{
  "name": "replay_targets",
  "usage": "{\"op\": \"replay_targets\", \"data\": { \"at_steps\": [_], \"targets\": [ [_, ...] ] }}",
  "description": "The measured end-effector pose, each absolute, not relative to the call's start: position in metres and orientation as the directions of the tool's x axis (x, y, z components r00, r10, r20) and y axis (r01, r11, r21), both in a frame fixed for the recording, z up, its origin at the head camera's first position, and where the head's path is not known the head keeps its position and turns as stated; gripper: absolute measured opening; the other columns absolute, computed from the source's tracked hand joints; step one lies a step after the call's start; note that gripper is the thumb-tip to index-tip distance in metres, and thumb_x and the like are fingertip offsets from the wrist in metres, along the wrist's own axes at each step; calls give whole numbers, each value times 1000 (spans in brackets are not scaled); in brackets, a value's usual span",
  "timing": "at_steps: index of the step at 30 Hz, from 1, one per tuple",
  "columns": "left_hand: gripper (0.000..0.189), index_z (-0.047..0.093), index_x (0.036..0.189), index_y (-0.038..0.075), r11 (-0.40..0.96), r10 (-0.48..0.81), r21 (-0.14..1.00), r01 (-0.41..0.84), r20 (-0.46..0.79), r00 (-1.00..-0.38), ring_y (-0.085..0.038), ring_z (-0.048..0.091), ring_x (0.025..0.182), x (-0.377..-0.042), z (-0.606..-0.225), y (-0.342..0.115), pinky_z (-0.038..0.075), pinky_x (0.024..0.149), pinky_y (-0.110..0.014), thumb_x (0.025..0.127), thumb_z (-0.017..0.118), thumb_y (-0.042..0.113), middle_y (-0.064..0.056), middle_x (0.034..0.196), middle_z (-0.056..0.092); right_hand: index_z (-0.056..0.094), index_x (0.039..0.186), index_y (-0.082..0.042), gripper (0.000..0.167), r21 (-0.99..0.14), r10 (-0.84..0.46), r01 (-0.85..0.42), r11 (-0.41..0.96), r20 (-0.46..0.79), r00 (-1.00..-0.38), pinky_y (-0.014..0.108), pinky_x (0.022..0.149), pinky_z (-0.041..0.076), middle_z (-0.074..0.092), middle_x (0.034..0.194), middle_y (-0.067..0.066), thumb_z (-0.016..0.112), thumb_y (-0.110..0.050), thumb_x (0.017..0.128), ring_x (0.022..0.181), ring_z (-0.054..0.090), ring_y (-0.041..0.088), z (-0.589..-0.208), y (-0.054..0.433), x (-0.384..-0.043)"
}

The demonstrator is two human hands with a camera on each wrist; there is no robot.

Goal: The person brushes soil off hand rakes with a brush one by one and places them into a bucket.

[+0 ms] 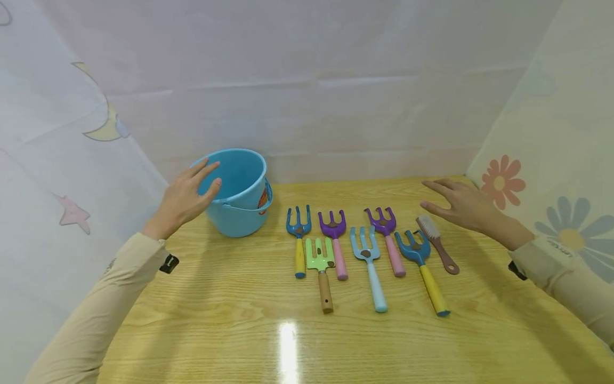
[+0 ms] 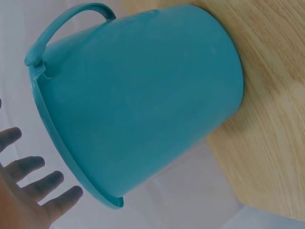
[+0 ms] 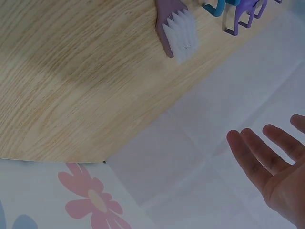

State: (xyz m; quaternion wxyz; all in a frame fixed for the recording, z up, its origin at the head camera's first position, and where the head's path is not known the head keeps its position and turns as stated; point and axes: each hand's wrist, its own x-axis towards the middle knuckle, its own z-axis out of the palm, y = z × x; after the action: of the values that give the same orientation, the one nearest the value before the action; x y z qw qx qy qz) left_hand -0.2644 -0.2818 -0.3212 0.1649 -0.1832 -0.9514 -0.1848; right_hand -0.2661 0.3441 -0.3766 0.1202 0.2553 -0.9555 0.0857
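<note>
Grainy tabletop [image 1: 230, 320] bears round bucket [image 1: 238, 220], pronged forks [image 1: 371, 270], bristly brush [image 1: 437, 243].

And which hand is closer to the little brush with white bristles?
The right hand. It's in the air near the brush. The left hand is far over on the other side, by the blue bucket.

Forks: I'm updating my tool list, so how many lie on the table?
6, between the bucket and the brush. Left to right: left blue fork, green fork, left purple fork, pale blue fork, right purple fork, right blue fork. None seems hidden.
</note>
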Motion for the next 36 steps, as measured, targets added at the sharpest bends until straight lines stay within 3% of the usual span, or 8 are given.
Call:
{"op": "replay_targets", "data": {
  "at_steps": [15,28,36],
  "targets": [
    [51,50,146,12,836,282,300,459,482,-829,-46,39,135,-259,-321,-280,35,99,-67,102,49,38,-14,155,36,47,145,-5,63,-80,-452,-480,874,232,-861,64,80,47,54,130,29,61,-42,97,106,58,50,-382,346,-265],
    [45,55,142,11,811,303,268,520,568,-765,-43,42,133,-258,-323,-278,38,96,-65,100,54,28,-15,149,45,48,145,-4,65,-35,-444,-460,887,203,-873,57,67,52,55,128,30,60,-45,96,102,61,49,-388,347,-264],
    [39,61,134,6,774,332,209,598,670,-664,-42,52,117,-259,-325,-278,47,80,-55,97,58,18,-20,133,55,50,142,-5,62,-9,-462,-476,880,218,-859,45,54,50,59,125,26,67,-39,94,96,63,45,-394,347,-264]
  ]
}}
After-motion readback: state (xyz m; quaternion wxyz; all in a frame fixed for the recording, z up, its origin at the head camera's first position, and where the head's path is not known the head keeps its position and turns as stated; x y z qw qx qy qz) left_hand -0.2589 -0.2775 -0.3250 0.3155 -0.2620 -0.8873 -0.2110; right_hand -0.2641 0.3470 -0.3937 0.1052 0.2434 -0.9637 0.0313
